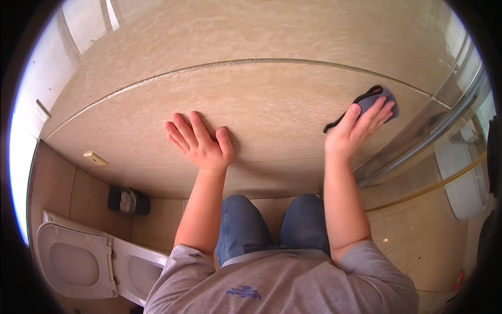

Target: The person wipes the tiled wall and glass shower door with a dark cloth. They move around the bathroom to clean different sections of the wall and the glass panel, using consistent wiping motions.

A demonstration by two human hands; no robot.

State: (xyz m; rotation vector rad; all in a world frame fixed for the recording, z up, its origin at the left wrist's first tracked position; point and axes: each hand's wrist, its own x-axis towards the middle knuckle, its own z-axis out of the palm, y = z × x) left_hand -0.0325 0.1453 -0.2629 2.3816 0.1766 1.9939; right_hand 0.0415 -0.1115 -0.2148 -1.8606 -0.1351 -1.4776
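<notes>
My left hand (203, 145) lies flat against the beige tiled wall (272, 104), its fingers spread and nothing in them. Farther right, my right hand (349, 133) presses a grey-blue cloth (368, 102) with black edging to the same wall. The cloth sits under the fingers, bunched, and part of it is hidden by them. Its dark edge trails down beside the thumb. A horizontal joint between tiles (246, 61) runs above both hands.
A toilet with its lid raised (68, 261) stands at the lower left, near a dark bin (114, 200) holding something pale. A small cream plate (95, 158) is on the wall. A metal-framed glass panel (418, 148) and a white fixture (460, 183) are at the right.
</notes>
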